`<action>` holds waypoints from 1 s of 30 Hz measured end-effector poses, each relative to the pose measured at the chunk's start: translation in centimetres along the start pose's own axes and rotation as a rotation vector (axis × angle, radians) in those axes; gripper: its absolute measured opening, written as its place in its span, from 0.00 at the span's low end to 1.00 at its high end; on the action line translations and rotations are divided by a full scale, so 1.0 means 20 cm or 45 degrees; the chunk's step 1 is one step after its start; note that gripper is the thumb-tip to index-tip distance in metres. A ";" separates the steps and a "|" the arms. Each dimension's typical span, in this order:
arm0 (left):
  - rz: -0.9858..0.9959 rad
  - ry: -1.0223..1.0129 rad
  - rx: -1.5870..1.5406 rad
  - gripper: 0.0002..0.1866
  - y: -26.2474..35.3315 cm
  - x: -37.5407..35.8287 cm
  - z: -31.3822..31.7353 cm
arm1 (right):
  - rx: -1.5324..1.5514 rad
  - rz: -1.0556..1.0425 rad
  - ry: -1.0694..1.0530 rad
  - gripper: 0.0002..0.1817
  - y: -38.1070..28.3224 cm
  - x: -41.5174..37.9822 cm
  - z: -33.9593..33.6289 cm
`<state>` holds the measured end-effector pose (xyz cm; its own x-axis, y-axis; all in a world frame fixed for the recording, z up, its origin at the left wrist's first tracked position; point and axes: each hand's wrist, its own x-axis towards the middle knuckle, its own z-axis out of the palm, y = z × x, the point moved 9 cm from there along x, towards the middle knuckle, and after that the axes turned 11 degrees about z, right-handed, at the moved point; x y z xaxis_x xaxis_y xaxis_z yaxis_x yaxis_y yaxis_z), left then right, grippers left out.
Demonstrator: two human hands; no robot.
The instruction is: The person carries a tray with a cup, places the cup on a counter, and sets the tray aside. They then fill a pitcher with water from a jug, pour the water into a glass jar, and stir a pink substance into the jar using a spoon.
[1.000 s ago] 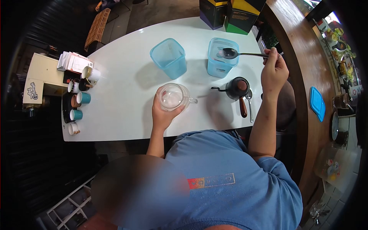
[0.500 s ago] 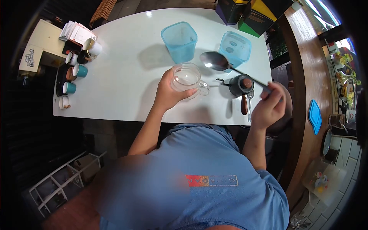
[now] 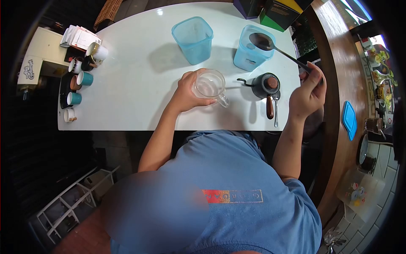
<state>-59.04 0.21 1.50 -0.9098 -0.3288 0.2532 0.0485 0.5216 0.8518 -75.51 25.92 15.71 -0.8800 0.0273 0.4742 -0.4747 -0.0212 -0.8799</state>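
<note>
My left hand (image 3: 188, 93) is wrapped round a clear glass mug (image 3: 209, 84), whose handle points to the lower right. In my right hand (image 3: 308, 94) is a large dark spoon (image 3: 285, 54), its bowl held over a blue plastic container (image 3: 249, 57) at the back right. A second, taller blue container (image 3: 194, 42) stands behind the mug. Between my hands sits a small dark gooseneck kettle (image 3: 265, 85) with a brown wooden handle. A small metal spoon (image 3: 276, 111) lies just right of that handle.
Several cups (image 3: 84, 78) and a stack of papers (image 3: 80, 37) line the left side of the white table (image 3: 135, 84). Dark boxes (image 3: 281, 13) with coloured panels stand at the far right. A blue lid (image 3: 349, 120) rests on the wooden counter (image 3: 332, 127).
My right hand has moved up and to the right, carrying the large spoon from beside the kettle to above the right blue container. The left hand still holds the mug, now slightly turned.
</note>
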 end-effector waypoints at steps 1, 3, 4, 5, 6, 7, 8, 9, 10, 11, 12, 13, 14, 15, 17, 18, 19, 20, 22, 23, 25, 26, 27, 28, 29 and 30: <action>0.009 -0.002 0.002 0.45 0.00 0.01 0.00 | -0.074 -0.008 -0.043 0.15 0.00 0.02 0.03; -0.025 -0.032 -0.125 0.46 -0.03 0.03 0.01 | -0.072 -0.027 -0.027 0.15 0.03 0.05 0.07; -0.022 -0.033 -0.122 0.46 -0.05 0.03 0.01 | -0.130 -0.011 -0.052 0.15 0.05 0.06 0.10; -0.022 -0.061 -0.170 0.46 -0.07 0.04 0.03 | -0.188 0.007 -0.075 0.15 0.08 0.07 0.13; -0.022 -0.091 -0.218 0.46 -0.09 0.05 0.05 | -0.218 -0.009 -0.085 0.13 0.08 0.07 0.15; -0.018 -0.099 -0.215 0.46 -0.11 0.05 0.06 | -0.217 -0.007 -0.076 0.13 0.09 0.08 0.17; -0.007 -0.111 -0.204 0.46 -0.13 0.05 0.07 | -0.273 0.005 -0.106 0.13 0.11 0.08 0.20; 0.004 -0.124 -0.194 0.47 -0.13 0.06 0.07 | -0.330 0.019 -0.136 0.12 0.13 0.09 0.24; 0.005 -0.133 -0.194 0.47 -0.13 0.07 0.07 | -0.368 -0.006 -0.157 0.11 0.14 0.09 0.26; 0.006 -0.154 -0.130 0.47 -0.13 0.08 0.08 | -0.371 -0.001 -0.150 0.11 0.15 0.10 0.27; 0.007 -0.174 -0.066 0.47 -0.14 0.08 0.08 | -0.479 0.042 -0.210 0.12 0.18 0.10 0.30; 0.006 -0.182 -0.067 0.47 -0.14 0.09 0.08 | -0.587 0.085 -0.272 0.12 0.22 0.10 0.34; 0.019 -0.201 -0.070 0.47 -0.14 0.10 0.09 | -0.594 0.078 -0.280 0.14 0.23 0.10 0.35; 0.034 -0.219 -0.072 0.47 -0.13 0.11 0.09 | -0.596 0.081 -0.275 0.14 0.24 0.10 0.36; 0.022 -0.223 -0.143 0.47 -0.13 0.13 0.10 | -0.644 0.050 -0.304 0.14 0.25 0.11 0.39; 0.007 -0.222 -0.215 0.47 -0.13 0.13 0.10 | -0.646 0.052 -0.303 0.14 0.26 0.11 0.39; 0.005 -0.224 -0.217 0.47 -0.13 0.14 0.11 | -0.663 0.052 -0.305 0.14 0.26 0.11 0.39; -0.015 -0.231 -0.256 0.47 -0.13 0.14 0.11 | -0.680 0.053 -0.308 0.14 0.26 0.11 0.40; -0.039 -0.238 -0.298 0.47 -0.15 0.16 0.12 | -0.700 0.053 -0.307 0.14 0.27 0.11 0.41; -0.009 -0.241 -0.306 0.46 -0.14 0.17 0.12 | -0.718 0.050 -0.303 0.14 0.27 0.11 0.41; 0.017 -0.246 -0.317 0.46 -0.14 0.17 0.12 | -0.714 0.041 -0.313 0.14 0.28 0.12 0.42; 0.021 -0.246 -0.276 0.46 -0.15 0.18 0.11 | -0.706 0.027 -0.319 0.14 0.28 0.12 0.43; 0.026 -0.245 -0.235 0.46 -0.15 0.18 0.11 | -0.709 0.029 -0.318 0.14 0.28 0.13 0.43; 0.026 -0.247 -0.236 0.46 -0.15 0.18 0.11 | -0.683 -0.012 -0.322 0.13 0.27 0.13 0.44; -0.001 -0.248 -0.261 0.47 -0.16 0.18 0.11 | -0.656 -0.053 -0.325 0.13 0.26 0.13 0.44; -0.029 -0.249 -0.286 0.47 -0.16 0.18 0.11 | -0.657 -0.050 -0.323 0.13 0.26 0.13 0.45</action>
<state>-63.43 -0.88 -1.41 -0.9728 -0.1695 0.1581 0.0971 0.3213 0.9420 -80.38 16.93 12.54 -0.8677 -0.2242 0.4436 -0.4952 0.4670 -0.7326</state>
